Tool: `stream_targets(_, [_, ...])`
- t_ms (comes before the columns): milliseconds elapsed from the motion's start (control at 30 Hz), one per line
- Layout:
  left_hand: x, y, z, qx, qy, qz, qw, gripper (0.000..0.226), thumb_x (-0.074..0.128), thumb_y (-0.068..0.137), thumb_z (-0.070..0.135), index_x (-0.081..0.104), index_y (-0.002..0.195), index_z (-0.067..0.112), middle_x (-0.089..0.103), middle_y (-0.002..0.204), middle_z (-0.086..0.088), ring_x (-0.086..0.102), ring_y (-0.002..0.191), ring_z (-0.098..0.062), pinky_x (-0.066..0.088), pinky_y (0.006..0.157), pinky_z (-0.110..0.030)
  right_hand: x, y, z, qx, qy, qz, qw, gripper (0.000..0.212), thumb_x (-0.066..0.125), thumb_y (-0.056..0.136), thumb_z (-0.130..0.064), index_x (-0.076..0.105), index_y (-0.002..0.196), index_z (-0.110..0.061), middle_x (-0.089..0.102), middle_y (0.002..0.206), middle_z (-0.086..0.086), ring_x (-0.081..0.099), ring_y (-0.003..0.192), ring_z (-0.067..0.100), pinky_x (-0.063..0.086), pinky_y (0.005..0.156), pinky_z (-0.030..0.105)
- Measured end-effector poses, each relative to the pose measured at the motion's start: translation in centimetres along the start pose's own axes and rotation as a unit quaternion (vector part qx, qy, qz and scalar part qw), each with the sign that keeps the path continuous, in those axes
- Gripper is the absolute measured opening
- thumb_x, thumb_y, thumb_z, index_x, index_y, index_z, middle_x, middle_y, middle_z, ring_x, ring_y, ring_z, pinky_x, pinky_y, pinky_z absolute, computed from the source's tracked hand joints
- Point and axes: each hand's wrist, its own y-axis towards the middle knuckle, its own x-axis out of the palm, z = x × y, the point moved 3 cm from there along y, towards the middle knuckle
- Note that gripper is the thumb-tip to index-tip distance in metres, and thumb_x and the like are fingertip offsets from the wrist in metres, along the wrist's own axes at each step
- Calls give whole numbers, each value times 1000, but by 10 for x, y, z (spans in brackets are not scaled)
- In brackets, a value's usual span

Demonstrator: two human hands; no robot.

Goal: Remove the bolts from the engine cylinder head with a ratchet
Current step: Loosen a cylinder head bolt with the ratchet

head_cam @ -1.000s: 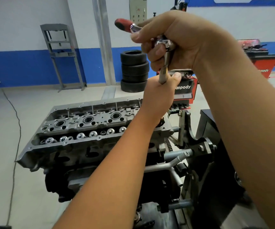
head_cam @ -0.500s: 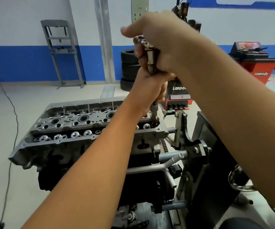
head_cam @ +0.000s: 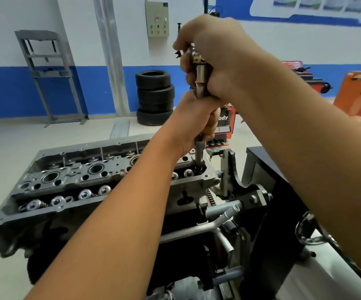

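Looking from nine o'clock across, I saw a grey metal rack [head_cam: 45, 72] against the blue-banded wall, then the cylinder head [head_cam: 84, 180] spread from eight o'clock toward centre, valve springs showing along its near side. Stacked tyres [head_cam: 154, 97] stood at twelve o'clock behind. At centre my left hand [head_cam: 193, 120] was curled round the ratchet extension [head_cam: 200, 148], whose lower end sat upright in a bolt hole at the head's right end. Just above, my right hand [head_cam: 216, 61] was wrapped tight round the ratchet [head_cam: 201, 70] top; its handle was hidden
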Motion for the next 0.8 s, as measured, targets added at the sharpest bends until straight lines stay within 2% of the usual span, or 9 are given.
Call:
stream_targets(67, [1,0,-2,-15,1,-28,999,50,59,99,15,36,56,24,26,47,2,19,44,-16,23,49,-26,-6,8,-1,70,-8,-215,974,9,64,86,-4,57,91,-6,51,64,-1,48,42,6,37,49,24])
stream_targets(133, [4,-1,-2,-13,15,-47,999,46,58,103,12,36,64,19,28,48,1,20,44,-15,23,50,-28,-8,6,-1,115,37,-426,897,39,65,86,-5,47,121,-4,50,69,0,48,41,2,27,48,22])
stream_targets(200, [6,-4,-2,4,23,-33,999,44,58,103,8,39,65,17,31,47,1,23,41,-16,23,49,-27,-4,-1,-3,122,90,-525,838,73,72,82,0,30,142,-5,52,71,4,53,40,5,23,47,22])
stream_targets(267, [6,-7,-3,25,17,14,999,48,58,102,4,40,59,16,31,46,-2,25,38,-16,25,47,-24,-2,-4,-1,88,71,-519,847,67,69,83,-3,31,139,-5,55,72,3,52,41,4,27,47,22])
stream_targets(367, [6,-11,-7,45,-2,90,995,55,54,97,-1,40,48,20,27,49,-5,23,39,-16,25,44,-20,2,-12,2,36,54,-300,952,27,66,88,-9,52,110,-1,57,73,2,49,45,6,39,51,23])
stream_targets(500, [5,-12,-8,46,-10,120,992,43,50,84,6,45,44,23,32,48,-2,27,39,-13,26,44,-22,9,-20,6,-41,9,-34,999,49,87,82,-23,61,120,-5,60,88,6,58,49,9,49,53,29])
stream_targets(567, [0,-12,-7,36,4,42,998,42,57,89,13,44,50,24,31,49,-1,26,42,-16,26,48,-28,2,-14,1,-19,-23,-77,997,41,85,80,-14,61,113,-5,60,80,4,56,48,8,48,53,29])
stream_targets(700, [1,-11,-4,17,20,-51,998,44,60,101,12,49,60,24,38,48,3,31,40,-14,30,50,-28,-6,-17,-9,77,-40,-412,907,61,72,77,-9,44,131,-7,50,71,-1,45,43,2,33,54,22])
stream_targets(800, [4,-13,-4,20,19,-2,1000,45,60,101,12,47,59,23,38,46,3,30,39,-15,29,47,-27,-4,-19,-11,87,-27,-433,897,78,69,77,-8,38,148,2,48,73,-1,45,42,1,31,53,21])
